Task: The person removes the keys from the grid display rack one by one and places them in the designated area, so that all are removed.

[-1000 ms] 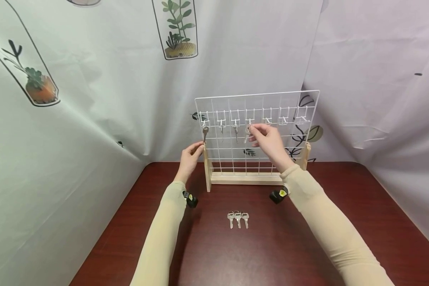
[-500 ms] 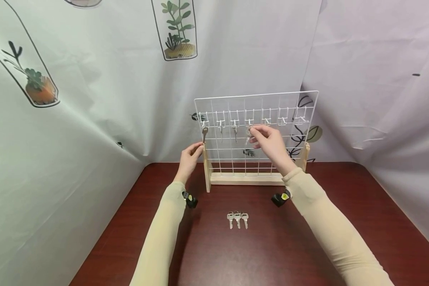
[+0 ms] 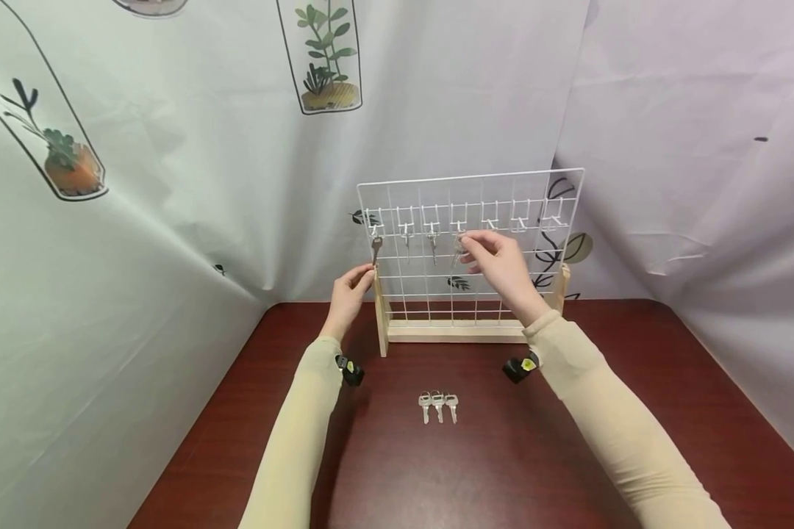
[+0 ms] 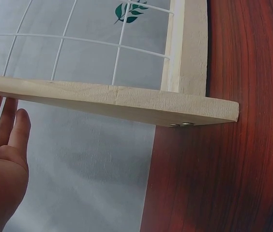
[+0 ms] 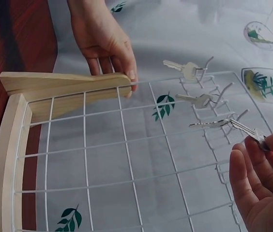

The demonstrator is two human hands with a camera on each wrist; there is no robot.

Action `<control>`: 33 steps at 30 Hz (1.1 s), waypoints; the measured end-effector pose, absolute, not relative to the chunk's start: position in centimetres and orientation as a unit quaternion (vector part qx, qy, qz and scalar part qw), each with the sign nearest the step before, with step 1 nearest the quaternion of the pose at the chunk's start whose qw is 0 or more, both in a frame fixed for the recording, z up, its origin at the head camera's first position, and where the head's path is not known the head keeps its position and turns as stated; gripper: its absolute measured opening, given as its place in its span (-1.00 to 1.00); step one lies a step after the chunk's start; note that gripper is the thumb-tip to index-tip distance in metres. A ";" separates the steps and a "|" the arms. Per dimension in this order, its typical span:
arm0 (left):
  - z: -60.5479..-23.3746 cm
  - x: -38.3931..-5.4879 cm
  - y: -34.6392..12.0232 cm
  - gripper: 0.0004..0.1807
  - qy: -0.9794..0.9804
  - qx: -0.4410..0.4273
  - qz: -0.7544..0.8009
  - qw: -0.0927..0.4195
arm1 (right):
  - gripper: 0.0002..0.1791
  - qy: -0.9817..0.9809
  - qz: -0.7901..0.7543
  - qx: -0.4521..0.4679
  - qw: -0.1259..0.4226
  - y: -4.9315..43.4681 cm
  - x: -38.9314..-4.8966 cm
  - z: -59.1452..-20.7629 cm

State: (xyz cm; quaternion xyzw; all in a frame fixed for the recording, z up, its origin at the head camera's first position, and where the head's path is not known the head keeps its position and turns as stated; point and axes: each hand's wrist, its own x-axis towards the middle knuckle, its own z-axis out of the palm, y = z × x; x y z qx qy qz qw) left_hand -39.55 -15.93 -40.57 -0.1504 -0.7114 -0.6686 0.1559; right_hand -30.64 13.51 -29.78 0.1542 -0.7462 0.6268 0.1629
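Observation:
A white wire grid rack [image 3: 466,294] on a wooden stand is at the back of the table. Three silver keys hang from its leftmost hooks, including one key [image 5: 189,70] at the far end. My right hand [image 3: 499,264] pinches another key [image 5: 252,131] between thumb and fingers, just below the fourth hook [image 3: 459,226]; whether its ring touches the hook cannot be made out. With thumb and fingertips, my left hand [image 3: 349,297] holds the top of the left wooden post [image 5: 102,87]. Three more keys [image 3: 438,405] lie side by side on the table.
Three hooks to the right, among them the end hook [image 3: 556,220], carry no keys. The dark red table [image 3: 397,477] reaches back to a pale printed curtain [image 3: 172,184] behind and beside the rack.
The right hand stays near the fourth hook with its key, whose tilt shifts slightly. The left hand keeps its hold on the post. The head view drifts a little.

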 end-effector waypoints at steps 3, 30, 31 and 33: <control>-40.6 -39.5 -16.0 -0.63 -0.711 -0.149 -0.670 0.155 | -0.61 -0.743 0.631 0.156 0.160 13.6 -30.4 -29.9; -40.5 -39.6 -15.9 -0.64 -0.699 -0.150 -0.682 0.153 | -0.67 -0.771 0.616 0.134 0.091 16.2 -28.4 -33.2; -40.5 -39.6 -15.9 -0.64 -0.699 -0.150 -0.682 0.154 | -0.67 -0.773 0.614 0.134 0.086 16.3 -28.4 -33.4; -40.5 -39.5 -15.8 -0.64 -0.700 -0.151 -0.680 0.156 | -0.67 -0.774 0.613 0.136 0.074 16.5 -28.3 -33.9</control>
